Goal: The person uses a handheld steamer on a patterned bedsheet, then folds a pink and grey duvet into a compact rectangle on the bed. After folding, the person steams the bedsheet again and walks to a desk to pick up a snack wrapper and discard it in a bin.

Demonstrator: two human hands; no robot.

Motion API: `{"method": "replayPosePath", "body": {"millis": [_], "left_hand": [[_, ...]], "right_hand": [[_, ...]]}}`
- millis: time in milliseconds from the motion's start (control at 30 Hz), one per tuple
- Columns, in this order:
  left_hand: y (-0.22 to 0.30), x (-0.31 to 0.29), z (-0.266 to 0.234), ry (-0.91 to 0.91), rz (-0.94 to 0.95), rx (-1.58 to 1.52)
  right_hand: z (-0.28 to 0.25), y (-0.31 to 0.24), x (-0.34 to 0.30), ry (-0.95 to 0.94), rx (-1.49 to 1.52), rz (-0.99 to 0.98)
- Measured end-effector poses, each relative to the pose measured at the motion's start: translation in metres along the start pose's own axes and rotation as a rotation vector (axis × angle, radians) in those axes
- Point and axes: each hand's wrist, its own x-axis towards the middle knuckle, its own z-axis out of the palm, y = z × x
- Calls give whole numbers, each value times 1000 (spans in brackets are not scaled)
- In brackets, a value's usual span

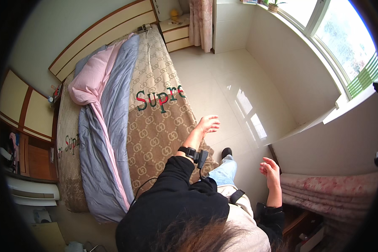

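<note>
A brown patterned bedspread [153, 136] spreads across the left half of the room, its right edge near the person's left hand [208, 124], whose grip is wide, fingers loosely spread. The right hand [271, 170], near a pink curtain [327, 191], has a narrower grip, fingers half curled. A grey-and-pink quilt [103, 138] lies along the bedspread; beyond are a headboard [109, 33], pale floor [214, 80] and bright window [344, 40]
</note>
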Motion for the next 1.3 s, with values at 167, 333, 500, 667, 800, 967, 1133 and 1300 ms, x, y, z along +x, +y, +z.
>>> {"method": "replayPosePath", "body": {"millis": [167,333,500,667,800,967,1133,1300], "left_hand": [[45,86,-38,294,39,-156],[100,99,-59,298,84,-236],[113,101,-103,504,90,-363],[121,139,-166,784,55,-537],[201,200,-220,904,75,-612],[316,256,-276,875,284,-605],[360,279,-341,1068,188,-773],[377,329,-460,1182,134,-867]], "right_hand": [[17,-91,183,-79,-286,130],[103,-164,320,-237,-254,63],[244,-193,438,-600,-489,178],[395,-206,552,-908,-590,204],[511,-245,647,-1081,-728,237],[659,-312,745,-1055,-808,112],[805,-324,783,-1365,-942,108],[915,-308,836,-1566,-1013,118]]}}
